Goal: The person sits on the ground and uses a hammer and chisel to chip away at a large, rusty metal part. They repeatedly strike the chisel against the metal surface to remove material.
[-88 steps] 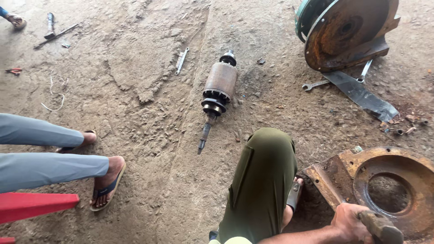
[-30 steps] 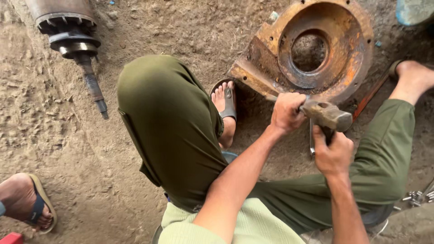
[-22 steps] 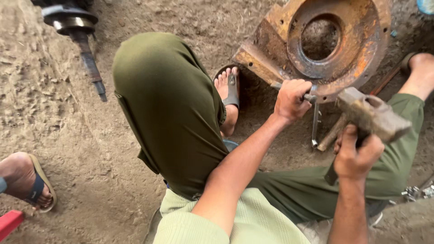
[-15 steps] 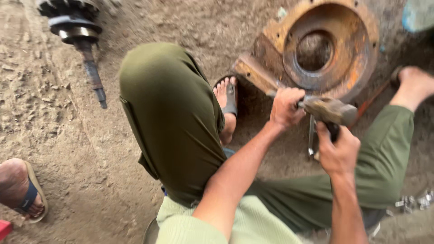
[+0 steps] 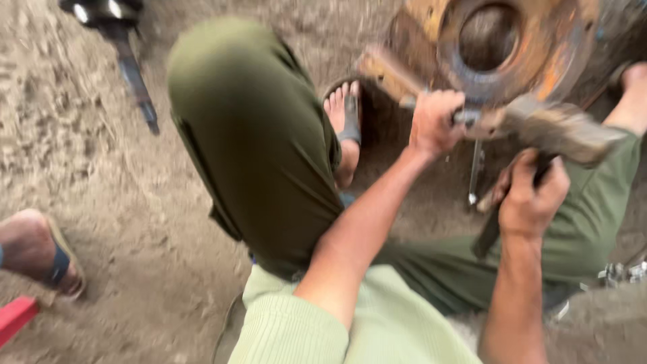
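My left hand point(image 5: 438, 123) is closed around a short metal rod point(image 5: 472, 116) held against the lower rim of a rusty round metal housing point(image 5: 549, 64) on the dirt ground. My right hand point(image 5: 534, 197) grips the dark handle of a hammer. Its worn head point(image 5: 563, 133) is blurred, just right of the rod's end. I am squatting, with my green-trousered knee point(image 5: 249, 128) on the left and my sandalled foot point(image 5: 345, 125) below the housing.
A motor rotor with a long shaft point(image 5: 131, 71) lies on the ground at top left. Another person's sandalled foot point(image 5: 40, 253) and a red object point(image 5: 15, 318) are at the left edge. A thin metal tool point(image 5: 476, 174) lies between my hands.
The hammer was raised, came down on the rod and now sits blurred just right of it. The view has shifted closer to the housing; my left hand stays on the rod.
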